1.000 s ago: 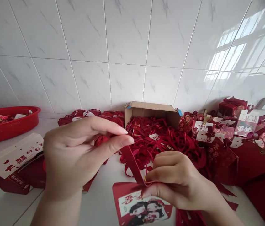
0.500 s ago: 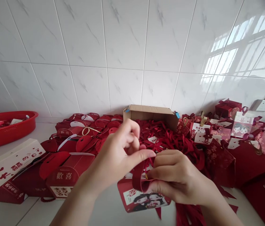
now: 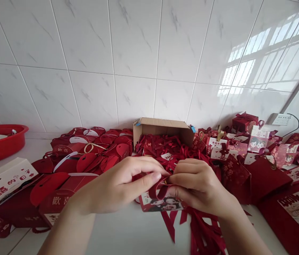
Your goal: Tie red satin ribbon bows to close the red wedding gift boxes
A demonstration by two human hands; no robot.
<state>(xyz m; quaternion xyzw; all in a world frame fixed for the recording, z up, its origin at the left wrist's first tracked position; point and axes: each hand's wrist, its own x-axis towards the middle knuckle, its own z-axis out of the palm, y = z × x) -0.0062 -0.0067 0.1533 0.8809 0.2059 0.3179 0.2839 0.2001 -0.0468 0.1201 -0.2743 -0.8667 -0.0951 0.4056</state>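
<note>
Both hands meet over a small red box (image 3: pixel 162 204) printed with cartoon figures, near the middle of the white table. My right hand (image 3: pixel 195 187) pinches a looped dark red ribbon (image 3: pixel 161 193) at the box's top. From the left, my left hand (image 3: pixel 128 182) reaches in, thumb and fingers closed on the ribbon beside the right fingertips. A bit of gold shows between the hands. The fingers hide most of the box's top. Loose red ribbon ends hang below it, to the right.
A cardboard box (image 3: pixel 164 123) spilling red ribbons stands behind the hands. Red gift boxes (image 3: pixel 56 200) fill the left, with a red basin (image 3: pixel 3 145) beyond. More boxes (image 3: pixel 258 140) and a power strip (image 3: pixel 279 119) are at the right.
My left hand has lowered and its raised fingers have come down to the ribbon. The small box sits higher in view and is more covered by the hands. The view has shifted right.
</note>
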